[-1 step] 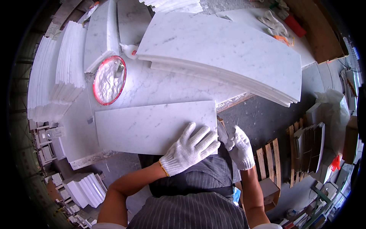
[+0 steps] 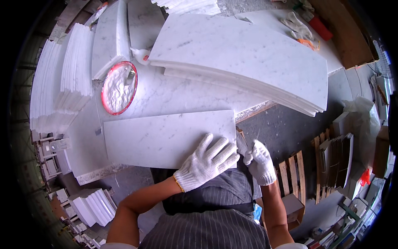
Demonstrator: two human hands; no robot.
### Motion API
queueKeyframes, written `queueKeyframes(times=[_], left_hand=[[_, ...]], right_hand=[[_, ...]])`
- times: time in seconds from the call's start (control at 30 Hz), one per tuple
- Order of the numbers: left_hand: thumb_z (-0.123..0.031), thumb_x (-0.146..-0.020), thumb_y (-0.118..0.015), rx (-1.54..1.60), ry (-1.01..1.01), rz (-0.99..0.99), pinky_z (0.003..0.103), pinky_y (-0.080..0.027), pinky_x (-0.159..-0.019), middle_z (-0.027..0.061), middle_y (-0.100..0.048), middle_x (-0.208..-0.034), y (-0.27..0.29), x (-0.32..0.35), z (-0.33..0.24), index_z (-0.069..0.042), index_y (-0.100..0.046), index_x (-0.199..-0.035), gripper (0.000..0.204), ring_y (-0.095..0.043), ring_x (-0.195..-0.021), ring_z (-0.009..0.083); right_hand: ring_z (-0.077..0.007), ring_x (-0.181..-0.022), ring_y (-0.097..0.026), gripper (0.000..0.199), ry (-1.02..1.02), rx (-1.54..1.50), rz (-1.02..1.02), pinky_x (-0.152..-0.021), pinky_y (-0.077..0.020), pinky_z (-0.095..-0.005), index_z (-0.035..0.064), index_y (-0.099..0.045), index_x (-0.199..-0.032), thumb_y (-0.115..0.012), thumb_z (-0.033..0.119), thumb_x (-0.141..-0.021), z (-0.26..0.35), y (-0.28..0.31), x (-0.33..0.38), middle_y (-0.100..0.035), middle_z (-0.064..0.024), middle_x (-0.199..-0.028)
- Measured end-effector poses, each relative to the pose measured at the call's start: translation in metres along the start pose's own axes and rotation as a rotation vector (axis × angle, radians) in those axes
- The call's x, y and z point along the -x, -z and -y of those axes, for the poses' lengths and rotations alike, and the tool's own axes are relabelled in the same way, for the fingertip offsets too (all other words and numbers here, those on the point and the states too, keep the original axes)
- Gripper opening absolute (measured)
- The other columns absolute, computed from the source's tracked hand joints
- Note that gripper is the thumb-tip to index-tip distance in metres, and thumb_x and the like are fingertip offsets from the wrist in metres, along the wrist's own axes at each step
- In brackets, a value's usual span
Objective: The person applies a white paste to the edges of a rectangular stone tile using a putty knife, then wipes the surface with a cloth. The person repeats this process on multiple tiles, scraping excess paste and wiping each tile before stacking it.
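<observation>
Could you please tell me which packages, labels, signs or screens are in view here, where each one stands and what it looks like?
No labels, signs or screens can be made out.
Brown cardboard box: on the floor beside the right hand, boxy, partly hidden.
Crumpled white plastic bag: on the floor at the right, bulging, translucent.
Round red-rimmed tub of white paste: on the marble table, far beyond the left hand.

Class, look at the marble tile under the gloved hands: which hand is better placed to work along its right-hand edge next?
Probably the right hand: it sits at the marble tile's right edge, gripping a thin tool. The left hand lies flat on the tile.
</observation>
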State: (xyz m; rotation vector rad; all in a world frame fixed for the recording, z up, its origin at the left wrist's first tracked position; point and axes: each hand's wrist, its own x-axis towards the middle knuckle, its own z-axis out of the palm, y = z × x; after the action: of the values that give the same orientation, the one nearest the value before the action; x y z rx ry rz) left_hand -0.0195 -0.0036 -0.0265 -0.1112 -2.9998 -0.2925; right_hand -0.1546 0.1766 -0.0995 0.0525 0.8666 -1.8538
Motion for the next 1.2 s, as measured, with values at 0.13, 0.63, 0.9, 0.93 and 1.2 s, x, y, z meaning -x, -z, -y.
queueKeyframes(times=[0.13,0.63,0.9,0.93,1.2], left_hand=[[-0.030,-0.083,-0.074,-0.051,0.015,0.037,0.052,-0.041,-0.111,0.0027,-0.048,-0.133,-0.001,0.000,0.002,-0.023,-0.065,-0.123,0.042,-0.046,-0.127,0.0241],[-0.051,-0.086,-0.067,0.253,0.104,0.143,0.055,-0.018,-0.121,0.0167,-0.029,-0.159,0.012,-0.022,0.025,-0.006,-0.038,-0.149,0.083,-0.028,-0.147,0.0334],[-0.026,-0.084,-0.075,0.651,0.304,-0.120,0.047,-0.045,-0.100,0.0103,-0.065,-0.108,0.056,0.027,0.067,-0.009,-0.064,-0.120,0.041,-0.060,-0.108,0.0277],[-0.025,-0.079,-0.079,0.404,0.306,-0.091,0.048,-0.040,-0.108,0.0130,-0.061,-0.126,0.063,0.033,0.079,-0.009,-0.062,-0.123,0.051,-0.054,-0.123,0.0304],[-0.049,-0.065,-0.084,0.031,0.556,0.064,0.053,-0.023,-0.118,0.0155,-0.039,-0.152,0.061,0.085,0.114,-0.011,-0.051,-0.140,0.090,-0.032,-0.143,0.0384]], right_hand=[[-0.0188,-0.098,-0.064,0.022,-0.065,-0.149,-0.019,-0.086,-0.0528,-0.0307,0.0042,-0.064,-0.106,-0.070,0.021,-0.093,0.000,-0.020,0.003,-0.067,-0.0128,-0.111],[-0.0301,-0.117,-0.056,0.041,-0.131,-0.181,0.062,-0.096,-0.0483,-0.0470,0.0088,-0.063,-0.107,-0.083,0.013,-0.072,-0.018,0.016,0.031,-0.062,-0.0105,-0.120],[-0.0304,-0.115,-0.056,0.036,-0.152,-0.083,0.005,-0.103,-0.0423,-0.0473,0.0076,-0.063,-0.096,-0.086,0.023,-0.072,-0.003,-0.011,0.025,-0.060,-0.0153,-0.126],[-0.0300,-0.116,-0.056,0.035,-0.165,-0.056,-0.013,-0.102,-0.0425,-0.0467,0.0080,-0.064,-0.094,-0.086,0.023,-0.072,-0.001,-0.013,0.025,-0.060,-0.0155,-0.127],[-0.0093,-0.086,-0.055,0.004,-0.075,0.498,0.069,-0.076,-0.0476,-0.0274,0.0070,-0.062,-0.098,-0.059,0.010,-0.097,-0.002,-0.065,0.017,-0.059,-0.0024,-0.099]])
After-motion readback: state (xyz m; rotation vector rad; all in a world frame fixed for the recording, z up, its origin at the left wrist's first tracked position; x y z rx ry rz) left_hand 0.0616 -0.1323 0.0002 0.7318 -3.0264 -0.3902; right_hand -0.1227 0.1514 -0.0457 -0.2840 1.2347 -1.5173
